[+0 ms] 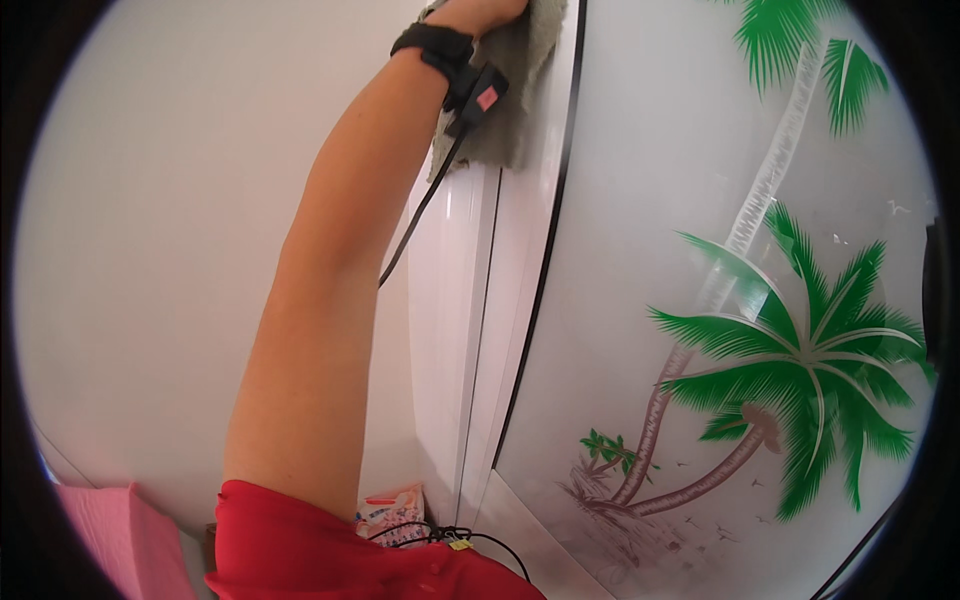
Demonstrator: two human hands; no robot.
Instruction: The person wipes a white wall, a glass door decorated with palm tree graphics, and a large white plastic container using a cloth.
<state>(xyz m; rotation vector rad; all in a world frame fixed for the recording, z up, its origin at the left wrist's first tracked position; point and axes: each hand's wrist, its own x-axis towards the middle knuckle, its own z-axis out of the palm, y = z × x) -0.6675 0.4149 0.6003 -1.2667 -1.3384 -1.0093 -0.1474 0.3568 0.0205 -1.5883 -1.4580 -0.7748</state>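
Observation:
My left hand (491, 10) is raised high at the top edge, partly cut off by the frame. It holds a grey-green cloth (517, 112) against the white door or window frame (480, 300). The cloth hangs below the hand, its lower edge ragged; the fingertips are hidden. Around the wrist is a black strap with a small black device (480, 97), from which a black cable runs down behind the forearm. Right of the frame is a frosted glass panel (637, 187) decorated with green palm trees. My right hand is out of view.
A plain pale wall (165, 225) fills the left side. At the lower left is pink fabric (127, 532). A printed plastic package (394, 514) lies low behind my red top, near black cables (506, 551) with a small yellow tag.

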